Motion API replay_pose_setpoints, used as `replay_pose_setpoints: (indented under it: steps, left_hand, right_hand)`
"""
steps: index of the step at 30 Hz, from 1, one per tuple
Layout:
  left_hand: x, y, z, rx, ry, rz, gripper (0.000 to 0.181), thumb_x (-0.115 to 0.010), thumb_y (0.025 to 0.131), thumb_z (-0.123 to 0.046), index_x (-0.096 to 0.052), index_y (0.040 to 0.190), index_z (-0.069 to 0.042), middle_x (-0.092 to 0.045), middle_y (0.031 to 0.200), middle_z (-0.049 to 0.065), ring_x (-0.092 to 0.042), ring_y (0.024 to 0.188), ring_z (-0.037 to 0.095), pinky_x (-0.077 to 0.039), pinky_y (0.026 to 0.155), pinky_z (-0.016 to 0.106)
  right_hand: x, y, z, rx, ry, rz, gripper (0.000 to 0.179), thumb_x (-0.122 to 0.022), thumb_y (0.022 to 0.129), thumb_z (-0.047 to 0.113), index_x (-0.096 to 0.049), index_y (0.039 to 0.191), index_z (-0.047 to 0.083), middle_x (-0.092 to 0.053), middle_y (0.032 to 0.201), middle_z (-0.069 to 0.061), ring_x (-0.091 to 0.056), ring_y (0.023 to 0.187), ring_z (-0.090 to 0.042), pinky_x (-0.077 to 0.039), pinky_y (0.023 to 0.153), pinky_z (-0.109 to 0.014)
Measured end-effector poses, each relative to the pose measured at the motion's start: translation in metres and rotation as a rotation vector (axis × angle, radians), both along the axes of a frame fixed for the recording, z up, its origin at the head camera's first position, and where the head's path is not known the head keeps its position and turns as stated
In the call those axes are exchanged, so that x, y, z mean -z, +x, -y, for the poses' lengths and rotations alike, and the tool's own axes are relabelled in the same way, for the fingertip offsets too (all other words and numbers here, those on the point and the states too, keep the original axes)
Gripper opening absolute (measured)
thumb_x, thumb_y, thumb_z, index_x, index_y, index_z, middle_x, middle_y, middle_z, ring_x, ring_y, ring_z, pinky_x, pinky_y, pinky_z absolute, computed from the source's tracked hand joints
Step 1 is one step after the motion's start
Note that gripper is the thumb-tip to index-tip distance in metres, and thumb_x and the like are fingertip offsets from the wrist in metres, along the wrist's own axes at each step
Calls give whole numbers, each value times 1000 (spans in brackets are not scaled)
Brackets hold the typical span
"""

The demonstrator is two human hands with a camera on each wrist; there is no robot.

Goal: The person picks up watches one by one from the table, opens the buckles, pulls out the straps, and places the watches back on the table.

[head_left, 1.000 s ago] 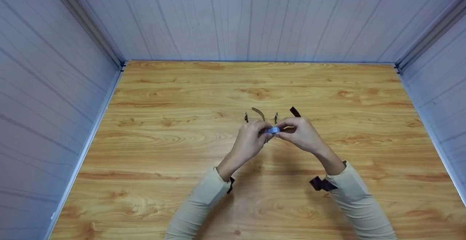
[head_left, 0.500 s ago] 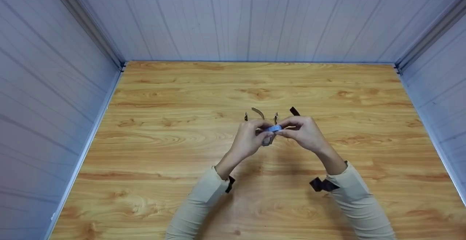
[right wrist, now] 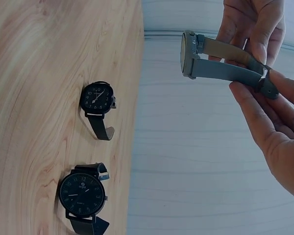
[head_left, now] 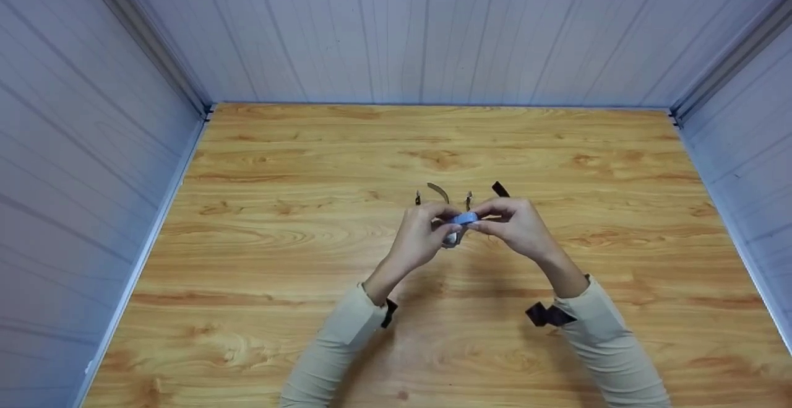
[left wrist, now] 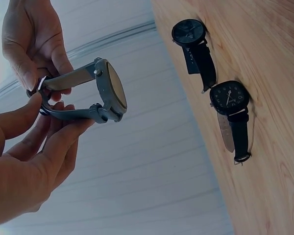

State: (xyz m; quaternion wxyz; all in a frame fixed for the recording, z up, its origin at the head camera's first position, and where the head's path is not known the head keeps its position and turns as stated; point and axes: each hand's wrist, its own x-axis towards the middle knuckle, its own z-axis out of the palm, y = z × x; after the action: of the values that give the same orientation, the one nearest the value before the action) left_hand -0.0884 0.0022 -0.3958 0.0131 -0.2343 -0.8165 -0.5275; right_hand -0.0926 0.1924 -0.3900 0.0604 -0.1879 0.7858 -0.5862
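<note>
A wristwatch with a grey-blue strap [head_left: 465,218] is held up between both hands, above the table. Its two strap ends meet at the buckle [left wrist: 41,87], so the strap makes a loop, and the round case [left wrist: 110,90] points away from the fingers. My left hand [head_left: 417,234] pinches the strap near the buckle with thumb and fingers. From the other side my right hand [head_left: 520,228] pinches the strap tip [right wrist: 268,88]. Fingers hide part of the buckle. In the head view, the case shows only partly, below the left fingertips.
Beyond the hands, a black squarish watch [right wrist: 97,98] and a larger black round watch [right wrist: 82,195] lie on the wood-grain table [head_left: 278,210]. Pale panelled walls [head_left: 396,30] border the table at the back, left and right.
Both hands have shifted slightly, tilting the watch so that more of its case shows below the left fingers. Over the last half second they have barely moved.
</note>
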Motion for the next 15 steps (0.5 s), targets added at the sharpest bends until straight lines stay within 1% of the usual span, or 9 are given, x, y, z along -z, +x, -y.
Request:
replay_pose_setpoints:
  steps: [3,7,10,15]
  left_hand:
    - [1,2,-1,-2,-43,-28,10,-64,83,1,-67,92,2,-66,88,10,-64,80,16,-50,69,16]
    - [0,4,-2,-15,-102,-64,9,-65,82,0,-67,91,1,-65,86,9,-62,78,16,-49,68,17]
    - [-1,6,-3,-20,-126,-76,9,-65,82,0,-67,91,1,-65,86,9,-62,77,16,-49,67,18]
    - [-2,6,-4,-20,-131,-79,10,-65,83,0,-67,92,2,-64,87,10,-61,78,17,-49,68,18]
  right_hand:
    - [-1,0,0,-37,32,4,17,-68,81,3,-66,95,-7,-62,94,-18,-62,90,-29,-53,75,-28]
    - [-3,0,2,-74,109,-19,16,-66,82,1,-65,96,-8,-62,96,-18,-61,91,-28,-52,77,-28]
    - [-4,0,3,-78,154,-43,16,-66,83,1,-66,96,-7,-63,95,-17,-61,91,-28,-52,76,-27]
    - [-5,-1,3,-71,185,-62,15,-66,83,2,-66,95,-7,-64,94,-18,-62,89,-29,-52,76,-28]
